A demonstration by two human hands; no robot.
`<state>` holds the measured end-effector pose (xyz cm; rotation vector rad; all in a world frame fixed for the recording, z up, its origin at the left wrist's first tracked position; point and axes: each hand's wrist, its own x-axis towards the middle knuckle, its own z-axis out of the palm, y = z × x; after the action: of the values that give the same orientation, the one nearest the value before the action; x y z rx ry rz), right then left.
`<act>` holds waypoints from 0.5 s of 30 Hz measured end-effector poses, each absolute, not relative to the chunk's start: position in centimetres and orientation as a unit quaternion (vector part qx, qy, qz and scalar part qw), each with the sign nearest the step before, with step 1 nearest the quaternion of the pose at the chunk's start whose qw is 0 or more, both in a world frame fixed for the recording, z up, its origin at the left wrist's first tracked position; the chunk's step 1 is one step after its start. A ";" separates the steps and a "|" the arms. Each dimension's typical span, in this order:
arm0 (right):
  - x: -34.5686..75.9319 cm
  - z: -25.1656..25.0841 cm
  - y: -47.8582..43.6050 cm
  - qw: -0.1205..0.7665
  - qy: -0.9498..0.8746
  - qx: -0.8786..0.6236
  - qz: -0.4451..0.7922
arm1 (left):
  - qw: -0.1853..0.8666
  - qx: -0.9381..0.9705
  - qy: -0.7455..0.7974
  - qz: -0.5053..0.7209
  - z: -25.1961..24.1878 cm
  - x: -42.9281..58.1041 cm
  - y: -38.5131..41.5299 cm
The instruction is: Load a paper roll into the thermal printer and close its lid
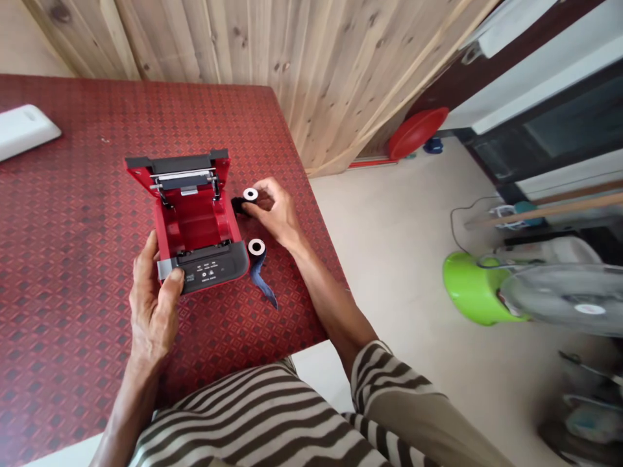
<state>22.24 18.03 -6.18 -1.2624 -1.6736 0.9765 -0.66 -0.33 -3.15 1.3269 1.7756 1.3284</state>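
A small red and black printer (197,227) sits on the table with its lid raised, showing a bare red compartment and a roller under the lid. My left hand (154,301) grips its front left corner, thumb on the black button panel and fingers along the side. Right of the printer, my right hand (275,211) is closed on a black ribbon roll (250,196) with a white core, between thumb and fingers. Nearer to me stands a second ribbon roll (257,248), also white-cored, its loose dark blue tail trailing across the tabletop.
A red patterned cloth covers the table (87,259); its right edge runs just beyond my right forearm. A white device (26,131) lies at the far left. Wooden boards (292,71) rise behind. On the floor to the right are a green stool-like object (477,288) and a red basin (418,131).
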 end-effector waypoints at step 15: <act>28.3 -5.0 11.3 0.328 -0.680 -0.506 0.418 | 0.278 0.513 0.651 0.485 -3.1 -0.7 -0.4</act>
<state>28.29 11.31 -4.95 -1.3242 -1.7804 1.0949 -0.69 -0.39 -3.13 1.3776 1.7465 1.3015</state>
